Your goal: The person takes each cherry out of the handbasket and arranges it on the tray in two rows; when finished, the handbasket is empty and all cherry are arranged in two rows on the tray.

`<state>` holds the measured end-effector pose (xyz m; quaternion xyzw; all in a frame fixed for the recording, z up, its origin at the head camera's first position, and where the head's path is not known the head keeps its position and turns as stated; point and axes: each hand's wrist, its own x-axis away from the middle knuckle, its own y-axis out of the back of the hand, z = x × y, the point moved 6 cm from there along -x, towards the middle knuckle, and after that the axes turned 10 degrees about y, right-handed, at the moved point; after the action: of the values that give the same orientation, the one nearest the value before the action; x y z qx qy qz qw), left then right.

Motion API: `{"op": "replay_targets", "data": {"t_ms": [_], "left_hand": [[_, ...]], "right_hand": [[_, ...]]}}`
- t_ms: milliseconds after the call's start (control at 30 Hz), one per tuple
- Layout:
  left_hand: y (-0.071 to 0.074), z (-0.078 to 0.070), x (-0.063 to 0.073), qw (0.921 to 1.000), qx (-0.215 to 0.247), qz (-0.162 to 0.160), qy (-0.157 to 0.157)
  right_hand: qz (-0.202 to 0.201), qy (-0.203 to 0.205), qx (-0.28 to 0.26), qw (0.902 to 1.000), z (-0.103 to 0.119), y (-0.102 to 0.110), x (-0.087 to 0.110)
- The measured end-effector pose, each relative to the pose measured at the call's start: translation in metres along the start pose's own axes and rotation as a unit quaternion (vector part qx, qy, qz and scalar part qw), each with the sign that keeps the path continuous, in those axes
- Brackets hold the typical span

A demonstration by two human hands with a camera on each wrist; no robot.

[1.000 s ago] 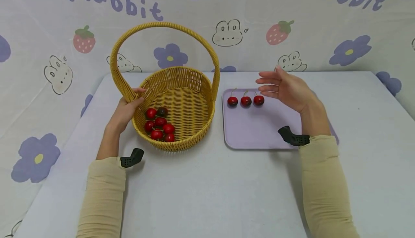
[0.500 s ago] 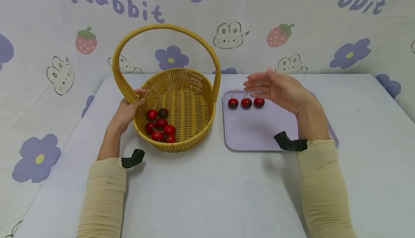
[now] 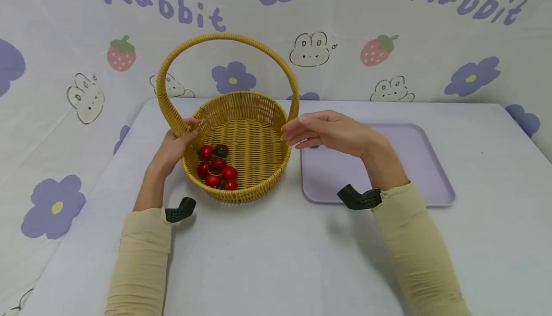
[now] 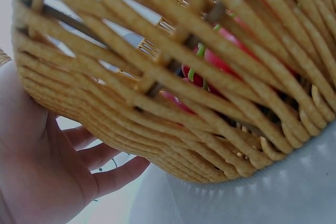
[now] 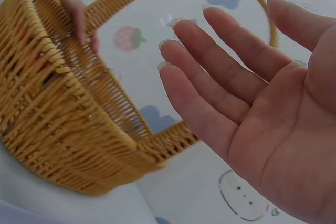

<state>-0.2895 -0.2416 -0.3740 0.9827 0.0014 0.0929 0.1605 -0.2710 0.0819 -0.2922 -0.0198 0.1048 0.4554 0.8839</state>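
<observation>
My left hand [image 3: 169, 152] grips the left rim of a yellow woven basket [image 3: 247, 192] at the foot of its tall arched handle [image 3: 224, 37]. Several red cherries [image 3: 218, 163], one of them darker, lie together in the basket's left part. In the left wrist view the cherries [image 4: 223, 59] show red through the weave. My right hand [image 3: 336, 131] is held up with its fingers extended and holds nothing; its fingertips overlap the basket's right rim in the head view. A lilac tray [image 3: 414, 163] lies under and behind it, and the hand hides the tray's cherries almost wholly.
Basket and tray stand side by side on a white table [image 3: 267, 253]. A printed cloth [image 3: 340, 14] with rabbits, strawberries and flowers hangs behind the table's back edge. Each wrist carries a black camera mount [image 3: 360, 197].
My right hand has moved left from over the tray to the basket's right rim, now covering the three cherries on the tray. My left hand keeps its grip on the basket.
</observation>
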Motion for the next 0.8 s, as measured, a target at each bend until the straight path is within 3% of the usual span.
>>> {"op": "replay_targets", "data": {"t_ms": [300,467,800], "left_hand": [[-0.001,0.002,0.000,1.0000,0.001,-0.001,-0.001],[-0.001,0.001,0.000,1.0000,0.000,0.001,-0.008],[0.000,0.001,0.001,0.9999,0.001,0.006,-0.010]], "right_hand": [[0.057,-0.081,0.087,0.9913,-0.020,-0.025,-0.033],[0.095,-0.112,0.114,0.9827,-0.030,-0.039,-0.048],[0.124,-0.165,0.181,0.9617,-0.054,-0.061,-0.074]]}}
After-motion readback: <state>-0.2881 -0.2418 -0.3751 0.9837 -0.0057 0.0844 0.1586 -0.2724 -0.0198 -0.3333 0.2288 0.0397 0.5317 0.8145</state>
